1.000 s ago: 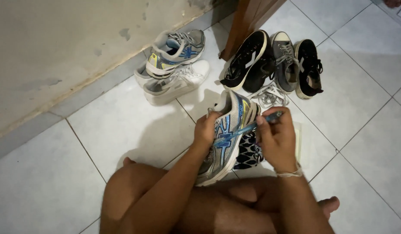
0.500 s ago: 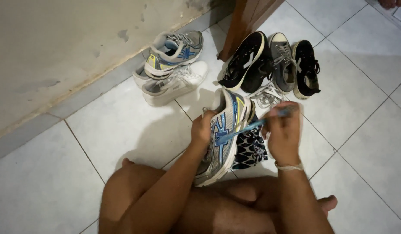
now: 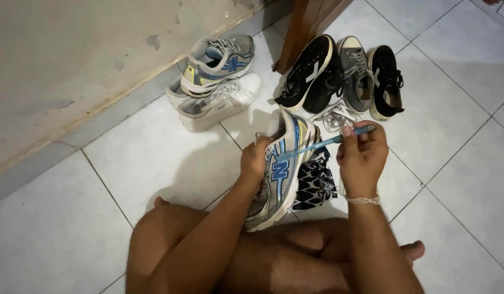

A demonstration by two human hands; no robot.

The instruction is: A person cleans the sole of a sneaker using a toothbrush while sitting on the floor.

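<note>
My left hand [image 3: 256, 159] grips a grey running shoe [image 3: 279, 174] with blue and yellow trim, holding it on its side above my crossed legs. My right hand [image 3: 362, 158] holds a blue toothbrush [image 3: 323, 142] by its handle. The brush head lies against the side of the shoe near its heel. A dark patterned cloth [image 3: 316, 181] lies on the floor just under the shoe and my right hand.
A matching grey shoe [image 3: 219, 62] rests on a white sneaker [image 3: 222, 103] by the wall. Black and grey sneakers [image 3: 344, 73] stand in a row beside a wooden furniture leg [image 3: 301, 27]. Loose white laces [image 3: 335, 117] lie on the tiled floor.
My right hand has drawn back to the right and upward, and the toothbrush has slid up the shoe's side toward the heel. My left hand keeps its grip.
</note>
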